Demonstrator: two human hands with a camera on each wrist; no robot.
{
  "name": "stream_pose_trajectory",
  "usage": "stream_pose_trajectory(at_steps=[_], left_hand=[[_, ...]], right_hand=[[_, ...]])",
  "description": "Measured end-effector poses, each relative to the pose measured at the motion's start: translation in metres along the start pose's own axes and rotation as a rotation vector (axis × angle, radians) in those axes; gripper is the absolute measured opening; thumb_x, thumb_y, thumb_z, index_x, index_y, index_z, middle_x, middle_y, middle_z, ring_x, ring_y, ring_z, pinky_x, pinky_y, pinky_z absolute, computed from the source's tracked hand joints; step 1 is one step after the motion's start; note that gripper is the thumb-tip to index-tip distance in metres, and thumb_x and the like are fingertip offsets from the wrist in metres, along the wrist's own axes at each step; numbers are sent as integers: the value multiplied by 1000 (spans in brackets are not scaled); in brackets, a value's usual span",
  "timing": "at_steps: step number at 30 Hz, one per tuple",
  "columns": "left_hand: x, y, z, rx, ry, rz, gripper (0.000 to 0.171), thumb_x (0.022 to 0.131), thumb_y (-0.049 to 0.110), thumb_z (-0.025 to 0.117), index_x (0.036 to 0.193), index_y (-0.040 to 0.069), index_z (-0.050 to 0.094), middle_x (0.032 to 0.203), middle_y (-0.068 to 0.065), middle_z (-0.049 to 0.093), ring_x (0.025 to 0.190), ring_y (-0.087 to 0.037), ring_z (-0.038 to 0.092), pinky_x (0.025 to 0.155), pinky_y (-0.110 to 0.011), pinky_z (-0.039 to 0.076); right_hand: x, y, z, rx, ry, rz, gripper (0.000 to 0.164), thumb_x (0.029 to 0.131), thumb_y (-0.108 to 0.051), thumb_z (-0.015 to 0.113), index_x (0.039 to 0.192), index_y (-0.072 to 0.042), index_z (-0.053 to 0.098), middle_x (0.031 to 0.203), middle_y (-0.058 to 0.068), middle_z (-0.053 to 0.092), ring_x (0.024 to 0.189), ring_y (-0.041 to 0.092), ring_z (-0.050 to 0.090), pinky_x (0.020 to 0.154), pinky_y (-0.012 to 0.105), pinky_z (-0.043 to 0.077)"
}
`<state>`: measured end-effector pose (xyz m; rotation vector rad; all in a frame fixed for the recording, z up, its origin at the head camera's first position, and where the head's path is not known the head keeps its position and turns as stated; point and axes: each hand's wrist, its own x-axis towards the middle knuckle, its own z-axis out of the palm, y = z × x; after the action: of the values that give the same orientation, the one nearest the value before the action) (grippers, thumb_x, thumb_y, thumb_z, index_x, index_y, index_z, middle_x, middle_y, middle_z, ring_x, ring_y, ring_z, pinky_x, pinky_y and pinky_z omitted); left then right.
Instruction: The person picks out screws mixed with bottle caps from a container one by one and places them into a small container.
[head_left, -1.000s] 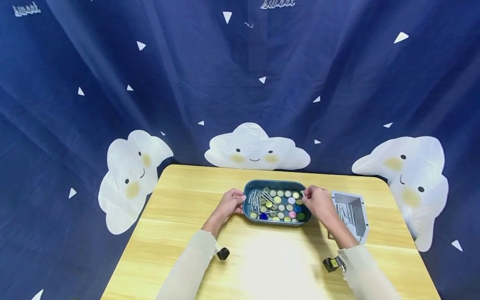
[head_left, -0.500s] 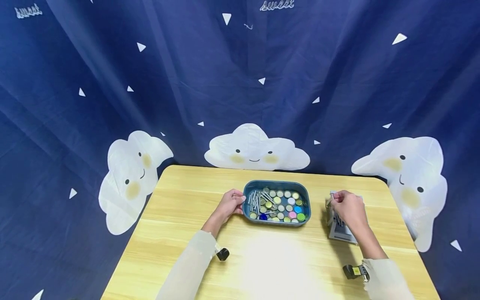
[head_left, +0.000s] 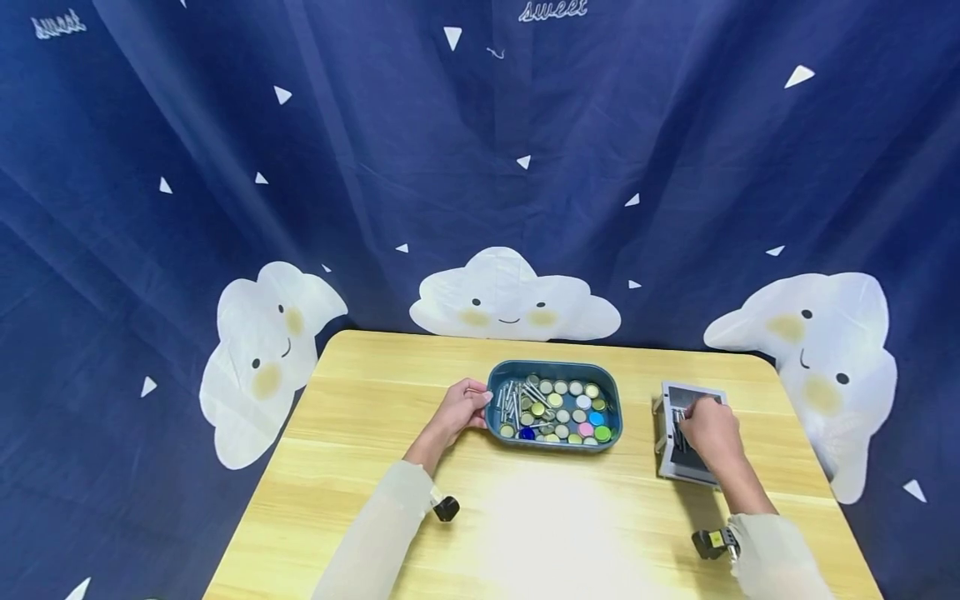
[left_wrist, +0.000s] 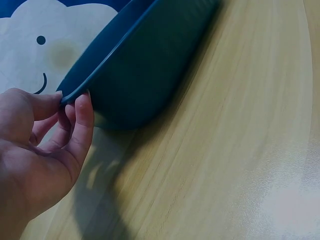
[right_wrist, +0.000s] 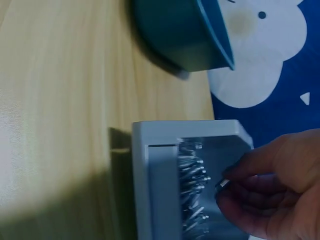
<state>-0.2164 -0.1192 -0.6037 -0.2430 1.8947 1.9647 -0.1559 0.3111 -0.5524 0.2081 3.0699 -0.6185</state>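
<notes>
Pinching a dark-teal oblong plastic tub [left_wrist: 145, 65] in the left hand [left_wrist: 42, 150], a small silvery metal piece [right_wrist: 223, 185] in the right hand [head_left: 714, 429], over a grey angular box [right_wrist: 162, 185].

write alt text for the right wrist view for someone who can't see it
The right hand pinches a metal piece over a grey box holding shiny metal rods. A blue-green tray shows apart from the box, with a wooden table and blue curtain around them.

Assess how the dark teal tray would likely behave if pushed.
The tray seems stiff: no bend shows where the left hand pinches it. Its broad shape suggests sliding over tipping; the loose discs inside might shift.
</notes>
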Motion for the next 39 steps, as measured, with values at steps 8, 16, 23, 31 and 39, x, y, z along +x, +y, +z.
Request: stream_pose_trajectory(at_steps=[8, 16, 23, 31, 39], left_hand=[[1, -2, 0, 8, 7, 4, 25, 100, 4, 62, 123, -3, 55, 93, -13, 66, 65, -15, 63, 51, -23, 59], [1, 0, 0, 5, -3, 8, 25, 101, 5, 62, 123, -3, 54, 89, -9, 63, 64, -13, 62, 51, -22, 59], [2, -2, -1, 2, -11, 10, 25, 101, 5, 62, 124, -4, 54, 90, -9, 63, 64, -14, 62, 51, -22, 59], [2, -3, -1, -4, -9, 8, 25, 102, 5, 61, 124, -3, 53, 87, -7, 61, 63, -13, 61, 49, -22, 58], [2, -2, -1, -12, -13, 5, 26, 101, 6, 62, 124, -3, 54, 91, -10, 62, 64, -14, 61, 50, -23, 59]], right_hand=[[5, 8, 12, -57, -72, 27, 12, 77, 2, 60, 65, 5, 59, 69, 27, 65, 62, 37, 60, 54, 54, 55], [5, 11, 20, -51, -34, 27, 10, 75, 3, 59, 73, 12, 62, 75, 35, 65, 63, 42, 62, 54, 58, 54], [3, 3, 9, -52, -7, 8, 12, 75, 5, 57, 63, 6, 58, 68, 30, 64, 59, 39, 60, 53, 58, 53], [4, -20, -9, -38, 168, -90, 38, 75, 4, 55, 50, -15, 34, 50, 8, 44, 51, 30, 45, 45, 50, 42], [9, -59, -15, -11, 178, -213, 12, 86, 1, 63, 79, 7, 70, 73, 22, 69, 69, 42, 66, 62, 57, 58]])
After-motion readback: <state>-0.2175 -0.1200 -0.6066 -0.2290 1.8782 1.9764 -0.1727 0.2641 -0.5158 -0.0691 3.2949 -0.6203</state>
